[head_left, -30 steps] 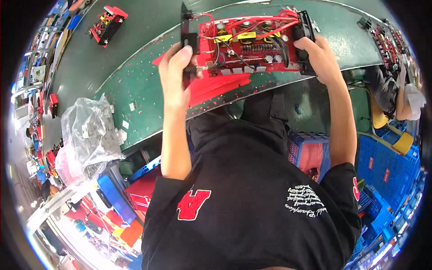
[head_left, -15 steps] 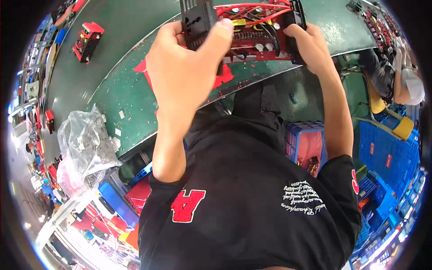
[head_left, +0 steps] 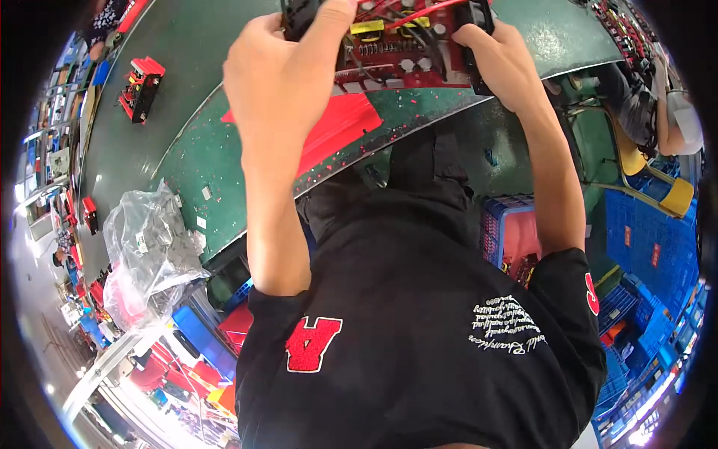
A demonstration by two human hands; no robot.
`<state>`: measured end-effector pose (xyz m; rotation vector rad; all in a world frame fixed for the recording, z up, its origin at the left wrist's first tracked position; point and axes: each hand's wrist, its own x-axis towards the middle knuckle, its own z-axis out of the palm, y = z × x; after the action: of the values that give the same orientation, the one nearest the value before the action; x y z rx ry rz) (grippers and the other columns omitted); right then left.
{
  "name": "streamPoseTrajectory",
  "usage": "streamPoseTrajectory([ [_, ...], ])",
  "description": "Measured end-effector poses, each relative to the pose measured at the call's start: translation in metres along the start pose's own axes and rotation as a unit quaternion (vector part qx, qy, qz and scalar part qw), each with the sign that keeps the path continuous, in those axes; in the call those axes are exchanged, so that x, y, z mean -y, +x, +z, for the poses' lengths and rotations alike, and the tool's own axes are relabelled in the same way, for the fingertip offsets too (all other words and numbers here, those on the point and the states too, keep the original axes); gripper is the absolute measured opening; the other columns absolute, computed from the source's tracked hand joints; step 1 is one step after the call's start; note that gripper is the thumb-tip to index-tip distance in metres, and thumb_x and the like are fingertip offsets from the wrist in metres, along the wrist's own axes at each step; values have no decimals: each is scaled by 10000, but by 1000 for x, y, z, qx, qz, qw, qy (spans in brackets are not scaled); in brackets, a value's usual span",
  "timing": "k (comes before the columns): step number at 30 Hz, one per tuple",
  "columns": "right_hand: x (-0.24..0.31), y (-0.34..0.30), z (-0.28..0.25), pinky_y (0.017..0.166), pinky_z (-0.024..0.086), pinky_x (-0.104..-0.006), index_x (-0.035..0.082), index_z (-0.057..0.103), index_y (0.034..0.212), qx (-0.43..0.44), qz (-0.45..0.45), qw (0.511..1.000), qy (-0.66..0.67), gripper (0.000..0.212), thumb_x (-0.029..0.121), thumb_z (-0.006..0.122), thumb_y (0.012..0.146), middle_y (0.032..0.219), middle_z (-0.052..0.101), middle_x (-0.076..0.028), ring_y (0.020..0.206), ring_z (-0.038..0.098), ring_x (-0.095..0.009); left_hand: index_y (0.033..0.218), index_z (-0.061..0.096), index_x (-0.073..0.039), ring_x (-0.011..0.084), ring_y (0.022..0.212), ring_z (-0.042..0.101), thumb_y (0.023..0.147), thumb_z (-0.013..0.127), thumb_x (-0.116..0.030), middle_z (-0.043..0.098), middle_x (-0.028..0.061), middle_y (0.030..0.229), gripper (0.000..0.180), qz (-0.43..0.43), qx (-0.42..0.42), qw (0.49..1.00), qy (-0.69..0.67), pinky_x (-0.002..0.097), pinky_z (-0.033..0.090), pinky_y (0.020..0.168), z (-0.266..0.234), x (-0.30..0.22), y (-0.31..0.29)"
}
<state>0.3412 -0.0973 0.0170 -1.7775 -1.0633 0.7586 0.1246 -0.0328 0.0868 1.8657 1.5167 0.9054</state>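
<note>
I have the red circuit board (head_left: 396, 45) gripped at both ends, left hand (head_left: 280, 71) and right hand (head_left: 497, 52), above the bench's (head_left: 187, 172) near edge; wiring already fitted; setting down remains, I judge.

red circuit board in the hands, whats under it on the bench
Under the red circuit board lies a flat red sheet on the green bench, speckled with small bits. The left hand and right hand cover the board's ends; whatever is directly beneath stays hidden.

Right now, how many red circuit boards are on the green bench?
2: one board gripped by the left hand and right hand at the top edge, another board far left. More may be hidden.
</note>
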Motion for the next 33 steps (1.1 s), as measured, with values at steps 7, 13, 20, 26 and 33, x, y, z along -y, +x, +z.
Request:
streamPoseTrajectory([
  [7,-7,5,-3,569,366,-290,-53,624,893,61,83,994,28,331,271,618,826,677,524,-5,635,476,-104,1078,625,55,406,1035,607,938,547,-387,651,258,1055,470,48,45,993,95,431,457,899,-20,58,4],
  [13,20,3,-6,576,346,-348,26,622,881,47,149,988,15,333,348,611,800,746,537,-21,690,462,-135,1054,663,-128,252,967,581,789,704,-128,607,27,1023,268,485,-56,824,286,386,459,827,-34,51,-5],
  [20,26,-1,9,670,391,-378,60,613,1090,-14,182,983,-21,509,447,637,760,1057,553,-53,900,483,-181,926,662,-102,219,1004,565,772,700,-167,609,17,962,171,529,88,798,276,359,440,840,-12,61,-15],
  [26,30,2,9,497,276,-308,79,631,1063,18,202,978,-56,489,468,630,767,995,555,-33,740,466,-124,820,605,-98,203,865,583,800,661,-157,594,25,836,84,507,75,792,332,357,434,798,-12,67,-18],
  [33,24,8,13,496,292,-314,2,637,896,71,81,994,1,321,313,616,816,732,504,4,631,406,-88,843,594,-85,230,761,584,842,678,-193,593,45,764,137,511,126,786,325,358,420,733,-17,37,-1],
])
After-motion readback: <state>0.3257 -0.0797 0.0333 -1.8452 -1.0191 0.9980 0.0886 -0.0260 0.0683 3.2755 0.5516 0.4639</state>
